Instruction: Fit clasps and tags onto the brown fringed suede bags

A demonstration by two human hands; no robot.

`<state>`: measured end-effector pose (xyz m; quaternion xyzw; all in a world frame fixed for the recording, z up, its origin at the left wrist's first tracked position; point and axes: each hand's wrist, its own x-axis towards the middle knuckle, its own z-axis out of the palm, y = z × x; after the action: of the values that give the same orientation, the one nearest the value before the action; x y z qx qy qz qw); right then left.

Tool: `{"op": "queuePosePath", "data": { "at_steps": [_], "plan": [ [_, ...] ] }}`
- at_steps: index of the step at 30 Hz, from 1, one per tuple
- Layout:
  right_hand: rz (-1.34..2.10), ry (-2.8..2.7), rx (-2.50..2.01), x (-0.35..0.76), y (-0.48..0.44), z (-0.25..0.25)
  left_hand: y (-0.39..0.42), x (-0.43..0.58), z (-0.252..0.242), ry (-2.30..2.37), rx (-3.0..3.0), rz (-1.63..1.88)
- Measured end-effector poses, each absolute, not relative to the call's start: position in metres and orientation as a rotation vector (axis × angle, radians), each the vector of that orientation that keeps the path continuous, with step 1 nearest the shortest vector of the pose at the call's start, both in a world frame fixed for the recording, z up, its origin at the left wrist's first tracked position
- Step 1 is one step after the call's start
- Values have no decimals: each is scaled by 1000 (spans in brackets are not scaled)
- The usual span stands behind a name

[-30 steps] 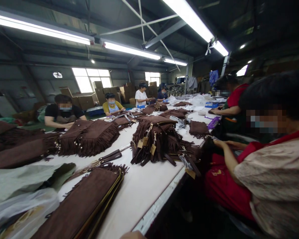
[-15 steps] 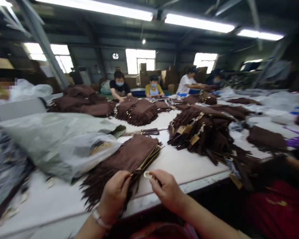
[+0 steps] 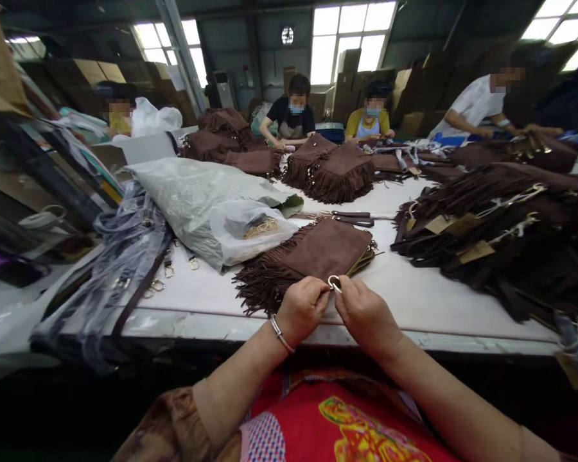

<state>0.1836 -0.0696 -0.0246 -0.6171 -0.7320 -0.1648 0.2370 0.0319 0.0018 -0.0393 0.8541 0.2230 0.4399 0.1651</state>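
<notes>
Left hand (image 3: 301,309) and right hand (image 3: 368,316) pinching a pale ring (image 3: 334,280) between them, fringed bag (image 3: 328,249) just beyond.

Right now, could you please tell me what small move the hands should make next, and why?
Perhaps turn the pale ring slightly to look for an opening: the left hand and right hand meet at it, partly covering its rim, while the fringed bag lies just beyond.

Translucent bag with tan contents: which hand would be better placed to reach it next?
Probably the left hand: the translucent bag lies ahead and left of it, farther from the right hand. Both hands are at the ring.
</notes>
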Motion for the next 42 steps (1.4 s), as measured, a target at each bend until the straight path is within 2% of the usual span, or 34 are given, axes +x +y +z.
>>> {"op": "queuePosePath", "data": {
  "at_steps": [4,8,11,15,18,20,23,25,29,33,36,39,42],
  "plan": [
    [-619,-2135,-1696,182,-73,-29,1,32,-38,714,2391,1225],
    [-551,-2109,-1625,184,-84,-45,5,30,-34,739,2380,1128],
    [-290,-1950,-1569,188,-98,-56,10,25,-30,763,2410,1078],
    [221,-1689,-1687,198,-123,-60,-1,17,-20,904,2297,901],
    [516,-1588,-1752,202,-142,-59,-25,19,-17,971,1926,669],
    [559,-1574,-1728,201,-152,-58,-42,28,-19,977,1551,533],
    [520,-1694,-1627,195,-162,-63,-56,44,-29,899,1082,517],
    [506,-1874,-1555,196,-166,-70,-61,51,-37,892,979,583],
    [138,-2048,-1634,226,-169,-89,-65,43,-41,971,1404,524],
    [-367,-1930,-1753,287,-152,-107,-57,16,-8,823,1912,342],
    [-568,-1800,-1850,312,-133,-118,-17,-6,31,815,2119,507],
    [-560,-1800,-1820,310,-121,-131,58,-22,59,1134,2283,726],
    [-542,-1804,-1729,304,-117,-147,139,-29,65,1548,2346,471]
  ]
}}
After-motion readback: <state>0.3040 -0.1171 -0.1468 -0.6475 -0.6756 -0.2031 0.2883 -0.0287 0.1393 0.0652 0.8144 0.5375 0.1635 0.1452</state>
